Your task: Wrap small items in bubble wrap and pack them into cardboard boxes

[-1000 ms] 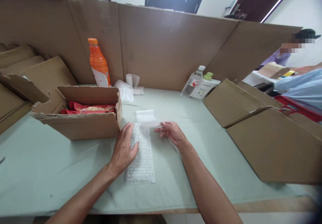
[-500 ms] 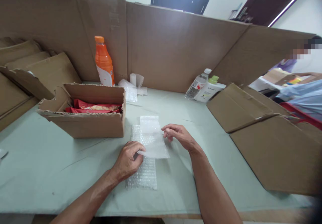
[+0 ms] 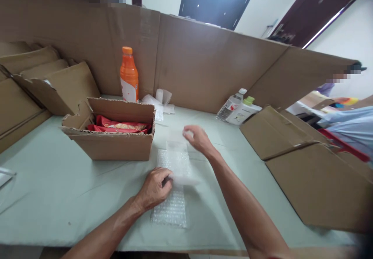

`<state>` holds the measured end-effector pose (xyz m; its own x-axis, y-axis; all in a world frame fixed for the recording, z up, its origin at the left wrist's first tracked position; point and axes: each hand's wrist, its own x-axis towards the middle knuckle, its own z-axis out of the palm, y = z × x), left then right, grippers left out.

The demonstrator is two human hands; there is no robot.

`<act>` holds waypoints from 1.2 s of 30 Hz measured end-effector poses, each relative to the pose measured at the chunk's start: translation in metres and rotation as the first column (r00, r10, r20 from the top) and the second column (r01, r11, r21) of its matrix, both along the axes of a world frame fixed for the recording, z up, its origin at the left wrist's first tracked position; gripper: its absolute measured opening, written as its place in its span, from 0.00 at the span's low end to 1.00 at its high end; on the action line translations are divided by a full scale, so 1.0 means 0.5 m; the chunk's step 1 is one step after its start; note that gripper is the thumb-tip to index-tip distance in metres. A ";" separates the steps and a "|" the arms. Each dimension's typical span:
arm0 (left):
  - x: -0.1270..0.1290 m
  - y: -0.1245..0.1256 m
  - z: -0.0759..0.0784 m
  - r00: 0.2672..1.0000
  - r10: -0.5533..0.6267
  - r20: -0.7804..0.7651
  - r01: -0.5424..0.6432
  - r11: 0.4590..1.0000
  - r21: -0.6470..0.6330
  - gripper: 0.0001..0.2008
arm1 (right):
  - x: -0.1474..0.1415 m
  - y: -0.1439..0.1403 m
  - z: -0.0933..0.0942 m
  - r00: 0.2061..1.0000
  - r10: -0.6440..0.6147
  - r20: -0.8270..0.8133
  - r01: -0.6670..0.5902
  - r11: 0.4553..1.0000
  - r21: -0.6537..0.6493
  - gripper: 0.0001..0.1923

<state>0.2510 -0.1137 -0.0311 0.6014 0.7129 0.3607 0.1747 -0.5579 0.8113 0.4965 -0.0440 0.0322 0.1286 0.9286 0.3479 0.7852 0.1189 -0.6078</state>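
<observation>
A translucent piece of bubble wrap point(image 3: 178, 164) is spread in front of me, overlapping another bubble wrap piece point(image 3: 170, 212) that lies flat on the cloth-covered table. My left hand point(image 3: 155, 183) pinches the near left corner of the upper piece between thumb and fingers. At its far end, my right hand point(image 3: 198, 139) is closed, thumb against curled fingers, with a blurred, see-through flap beside the fingertips. To the left stands an open cardboard box point(image 3: 116, 148) with red packets point(image 3: 122, 124) inside.
An orange bottle point(image 3: 129, 76) stands behind the box, near crumpled clear wrap point(image 3: 160, 101). A clear bottle point(image 3: 231, 105) and a white bottle with a green cap point(image 3: 246, 113) lean at the back. Cardboard boxes point(image 3: 317, 185) flank the right; folded cartons point(image 3: 70, 90) the left. A cardboard wall point(image 3: 204, 61) closes the back.
My right hand has moved from the bubble wrap's right side to its far end, and its fingers have curled in. My left hand keeps its pinch. The whole view has shifted slightly.
</observation>
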 end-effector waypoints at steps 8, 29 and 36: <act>-0.001 0.012 -0.008 0.990 0.138 -0.007 -0.138 0.987 -0.080 0.09 | -0.029 -0.081 0.045 0.972 -0.056 -0.227 0.097 0.980 0.172 0.12; -0.012 0.012 -0.009 0.984 0.169 -0.061 -0.140 0.933 0.332 0.22 | -0.088 -0.280 -0.098 0.930 0.241 0.277 -0.215 0.969 -0.122 0.15; -0.006 0.004 -0.006 0.990 0.082 -0.114 -0.042 0.949 0.312 0.25 | -0.072 -0.268 -0.089 0.889 0.331 0.317 -0.296 0.943 -0.155 0.19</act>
<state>0.2478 -0.1117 -0.0341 0.6134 0.6162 0.4940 0.3049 -0.7618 0.5716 0.4605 -0.1778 -0.0125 -0.2823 0.9333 0.2221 0.8755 0.3453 -0.3380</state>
